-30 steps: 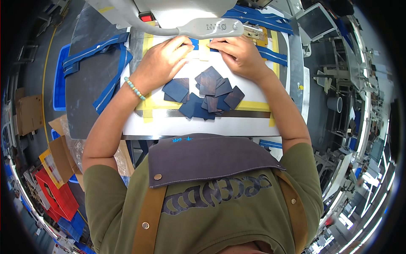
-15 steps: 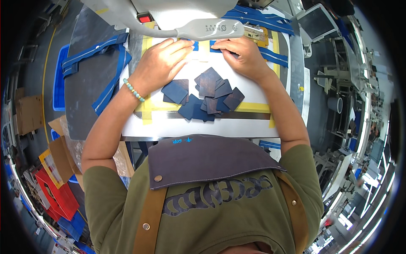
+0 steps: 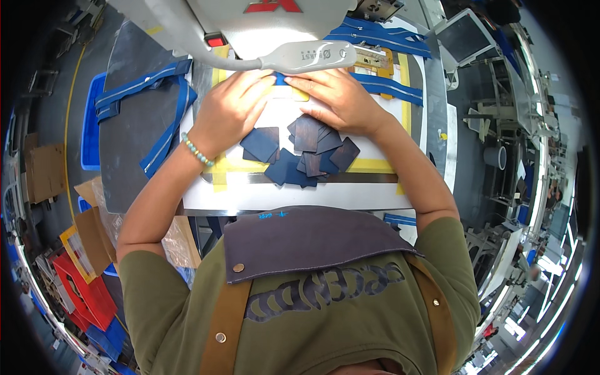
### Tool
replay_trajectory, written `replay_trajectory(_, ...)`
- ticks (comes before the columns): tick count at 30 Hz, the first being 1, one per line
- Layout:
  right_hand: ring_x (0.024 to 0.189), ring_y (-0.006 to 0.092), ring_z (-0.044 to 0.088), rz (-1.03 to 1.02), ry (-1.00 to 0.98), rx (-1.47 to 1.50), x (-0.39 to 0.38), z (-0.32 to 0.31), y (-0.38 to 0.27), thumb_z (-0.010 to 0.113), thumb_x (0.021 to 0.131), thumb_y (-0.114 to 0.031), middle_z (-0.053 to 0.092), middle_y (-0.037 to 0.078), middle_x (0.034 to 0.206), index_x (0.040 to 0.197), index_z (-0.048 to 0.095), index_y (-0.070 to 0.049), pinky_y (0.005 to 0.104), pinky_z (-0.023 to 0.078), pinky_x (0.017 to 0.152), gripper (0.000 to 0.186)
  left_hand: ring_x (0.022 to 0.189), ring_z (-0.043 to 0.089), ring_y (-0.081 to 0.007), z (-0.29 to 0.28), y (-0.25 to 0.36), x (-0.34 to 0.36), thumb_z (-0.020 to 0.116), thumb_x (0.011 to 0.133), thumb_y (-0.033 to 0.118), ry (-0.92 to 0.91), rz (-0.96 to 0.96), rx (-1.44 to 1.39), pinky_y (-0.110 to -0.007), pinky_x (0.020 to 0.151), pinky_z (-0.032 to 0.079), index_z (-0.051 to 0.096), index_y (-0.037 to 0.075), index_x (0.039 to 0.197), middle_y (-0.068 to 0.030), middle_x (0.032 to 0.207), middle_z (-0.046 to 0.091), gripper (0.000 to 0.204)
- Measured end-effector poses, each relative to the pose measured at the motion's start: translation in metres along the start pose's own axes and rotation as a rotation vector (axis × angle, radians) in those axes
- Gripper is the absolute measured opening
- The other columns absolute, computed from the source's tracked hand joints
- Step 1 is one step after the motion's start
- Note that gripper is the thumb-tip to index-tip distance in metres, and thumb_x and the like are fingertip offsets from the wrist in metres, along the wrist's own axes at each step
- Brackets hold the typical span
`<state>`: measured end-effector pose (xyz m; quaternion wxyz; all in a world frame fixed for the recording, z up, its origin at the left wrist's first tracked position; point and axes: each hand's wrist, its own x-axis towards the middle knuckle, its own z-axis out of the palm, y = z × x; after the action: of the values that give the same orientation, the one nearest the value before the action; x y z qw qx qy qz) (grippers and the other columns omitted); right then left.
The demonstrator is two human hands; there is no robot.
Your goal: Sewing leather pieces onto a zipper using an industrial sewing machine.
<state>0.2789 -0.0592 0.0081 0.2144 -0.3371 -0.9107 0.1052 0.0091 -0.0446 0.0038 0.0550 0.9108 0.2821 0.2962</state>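
My left hand (image 3: 232, 107), with a beaded bracelet at the wrist, reaches under the light-coloured lamp head (image 3: 322, 56). Its fingers are together and their tips press on blue zipper strip (image 3: 280, 79); the lamp partly hides them. From the other side my right hand (image 3: 340, 103) presses its closed-up fingertips on the strip, thumb lying apart below. More blue zipper (image 3: 390, 89) runs out to the right from behind this hand. A yellow tab (image 3: 300, 95) shows beneath its fingers. Just below both hands lies a loose pile of dark blue and brownish square patches (image 3: 306, 134).
A white machine body (image 3: 269, 22) overhangs the work area. Blue zipper lengths (image 3: 142, 86) drape at the left, and others (image 3: 381, 39) lie at the far right. A blue bin (image 3: 92, 128) stands left of the table. Yellow tape (image 3: 369, 165) borders the white sheet.
My right hand has moved left and down, closer to the left hand, and its fingers have straightened. The wide gap between the two blue ends no longer shows. The view has shifted slightly.
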Motion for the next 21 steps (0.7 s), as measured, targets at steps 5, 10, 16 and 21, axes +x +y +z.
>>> replay_trajectory(5,0.131,0.026,0.051,0.016,-0.022,-0.03,0.001,0.002,-0.002,0.065,0.095,-0.036,0.058,0.007,0.143,0.138,0.06,-0.007,0.0425,0.034,0.113,0.052,0.11,0.064,-0.0296,-0.01,0.0,0.0,0.07,0.085,0.009,0.013,-0.061,0.031,-0.039,0.096,0.052,0.071,0.0,0.113,-0.0116,0.115,0.07,0.029)
replay_trajectory(10,0.134,0.0265,0.049,-0.005,-0.044,-0.034,0.001,0.002,0.001,0.064,0.095,-0.038,0.059,0.007,0.144,0.137,0.061,-0.008,0.044,0.032,0.115,0.052,0.112,0.062,-0.0317,-0.008,-0.002,-0.005,0.07,0.086,0.011,-0.057,-0.077,-0.046,-0.041,0.101,0.049,0.07,0.001,0.121,-0.0121,0.122,0.071,0.036)
replay_trajectory(16,0.133,0.0282,0.049,0.025,-0.052,0.006,0.002,0.004,0.001,0.066,0.093,-0.039,0.061,0.007,0.141,0.132,0.065,-0.008,0.0445,0.033,0.114,0.05,0.112,0.062,-0.0319,-0.004,-0.004,-0.004,0.071,0.088,0.014,-0.119,-0.084,-0.127,-0.041,0.101,0.048,0.07,0.001,0.123,-0.0121,0.124,0.071,0.037)
replay_trajectory(21,0.132,0.0287,0.05,0.036,-0.07,-0.024,0.003,0.004,-0.001,0.066,0.093,-0.04,0.062,0.008,0.139,0.131,0.066,-0.008,0.0444,0.034,0.112,0.05,0.111,0.062,-0.0318,0.0,-0.008,-0.007,0.071,0.089,0.014,-0.153,-0.086,-0.154,-0.041,0.102,0.046,0.071,0.002,0.123,-0.0121,0.124,0.071,0.036)
